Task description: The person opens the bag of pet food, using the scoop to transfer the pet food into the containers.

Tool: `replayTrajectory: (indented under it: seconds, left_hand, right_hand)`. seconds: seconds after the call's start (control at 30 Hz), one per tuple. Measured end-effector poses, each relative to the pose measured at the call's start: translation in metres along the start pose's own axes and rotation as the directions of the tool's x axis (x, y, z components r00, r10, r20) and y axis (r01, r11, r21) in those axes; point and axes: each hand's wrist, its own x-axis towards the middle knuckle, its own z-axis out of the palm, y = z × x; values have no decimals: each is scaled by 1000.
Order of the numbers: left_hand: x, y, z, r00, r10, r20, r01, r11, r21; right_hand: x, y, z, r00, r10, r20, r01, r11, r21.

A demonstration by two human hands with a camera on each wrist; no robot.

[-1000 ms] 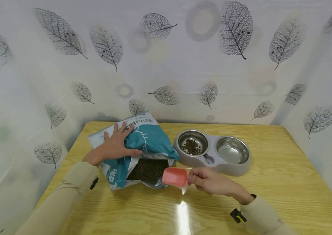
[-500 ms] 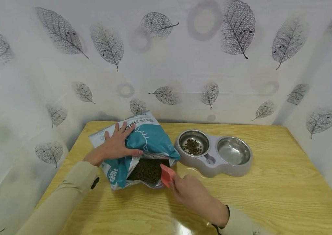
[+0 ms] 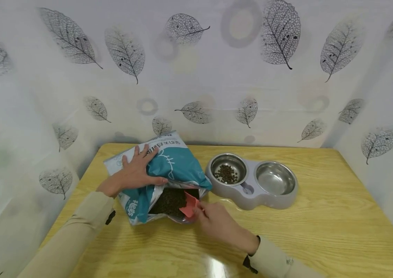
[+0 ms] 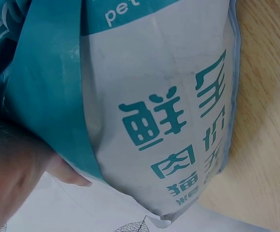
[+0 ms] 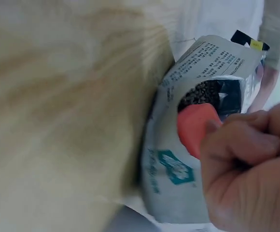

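Observation:
A teal and white bag of pet food (image 3: 186, 164) lies on its side at the table's left, its mouth facing me. Brown kibble (image 3: 170, 200) fills the opening. My left hand (image 3: 135, 172) rests spread on top of the bag, fingers apart. In my right hand (image 3: 219, 224) I grip the handle of a small coral-pink scoop (image 3: 190, 204), whose front edge is at the kibble inside the mouth. The right wrist view shows the scoop (image 5: 198, 126) at the opening, with curled fingers (image 5: 246, 145) hiding its handle.
Right of the bag stands a grey double feeder (image 3: 252, 193) with two steel bowls. Its left bowl (image 3: 243, 177) holds a small heap of kibble (image 3: 226, 173); the right bowl (image 3: 275, 179) shows bare metal. Behind the wooden table (image 3: 321, 216) hangs a leaf-patterned sheet (image 3: 210, 69).
My right hand has turned the scoop and moved it leftward, from beside the bag's mouth into the opening. The left hand stays on the bag.

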Motion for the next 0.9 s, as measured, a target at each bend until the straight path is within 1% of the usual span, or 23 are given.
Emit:
replayTrajectory:
  seconds: [0.03,0.07,0.1,0.13,0.2,0.23,0.27,0.4,0.53,0.73,0.9]
  left_hand:
    - [0,0,0,1000,1,0,-1,1000,3]
    - [0,0,0,1000,1,0,-1,1000,2]
    - [0,0,0,1000,2,-1,-2,1000,2]
    - [0,0,0,1000,2,-2,-2,1000,2]
    - [0,0,0,1000,2,-2,-2,1000,-1]
    - [0,0,0,1000,4,-3,-4,1000,-5]
    - [0,0,0,1000,2,-3,-2,1000,-7]
    - [0,1,1,1000,3,3,-3,1000,-13]
    - [-1,1,0,1000,4,0,-4,1000,-10]
    - [-2,1,1,1000,9,-4,-9,1000,-5]
    - [-2,1,3,1000,4,-6,-4,1000,-2]
  right_hand:
    - [1,2,-1,998,54,27,-56,995,79]
    - [1,4,-2,992,112,59,-120,980,158]
    - [1,5,-3,981,169,93,-186,956,228]
    - [0,7,-4,968,217,124,-245,924,293]
    - [-2,8,-6,940,294,176,-340,858,385]
    - [-4,8,-7,926,319,202,-376,819,432]
    - [-5,8,-8,918,330,220,-396,793,463]
    - [-11,6,-13,892,353,283,-452,698,555]
    - [-15,5,-17,873,357,332,-487,624,611]
    - [-21,9,-25,871,317,376,-492,562,665]
    - [-23,12,-30,882,249,399,-469,525,710]
